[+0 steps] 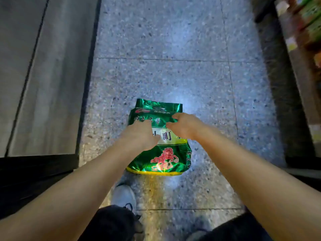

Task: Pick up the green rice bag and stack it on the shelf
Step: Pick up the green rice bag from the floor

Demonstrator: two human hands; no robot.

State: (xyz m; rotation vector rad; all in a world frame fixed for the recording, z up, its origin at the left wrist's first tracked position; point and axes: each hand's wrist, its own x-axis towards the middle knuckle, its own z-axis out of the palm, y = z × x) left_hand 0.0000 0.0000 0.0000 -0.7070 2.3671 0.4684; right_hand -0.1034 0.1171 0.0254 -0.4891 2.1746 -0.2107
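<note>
Left hand: the left hand (141,135) lies palm down on the upper middle of the green rice bag (160,153), fingers curled onto the foil toward 12 o'clock; it touches the bag, but whether it has pinched any foil I cannot tell.
Right hand: the right hand (184,126) rests just beside the left, at its 2 o'clock, fingers bent and pressing the bag's upper part near the folded top; thumb and fingertips are close together on the foil, and a firm grasp cannot be confirmed.
Green rice bag: lies flat on the floor at the centre of the view, its sealed top toward 12 o'clock and its yellow-edged bottom toward 6 o'clock; a red horse figure and a pale label band show on its face.
Floor: speckled grey terrazzo floor (173,40) in large tiles, with a bright glare patch around the bag.
Shoe: a pale sneaker (124,195) stands at 7 o'clock of the bag, near its bottom edge; dark trousers show below it.
Shelf: a shelf (302,75) with blurred green and orange packages runs along the 3 o'clock side, well apart from the bag.
Left side: a grey panel (43,75) with a dark edge fills the 9 o'clock side.
</note>
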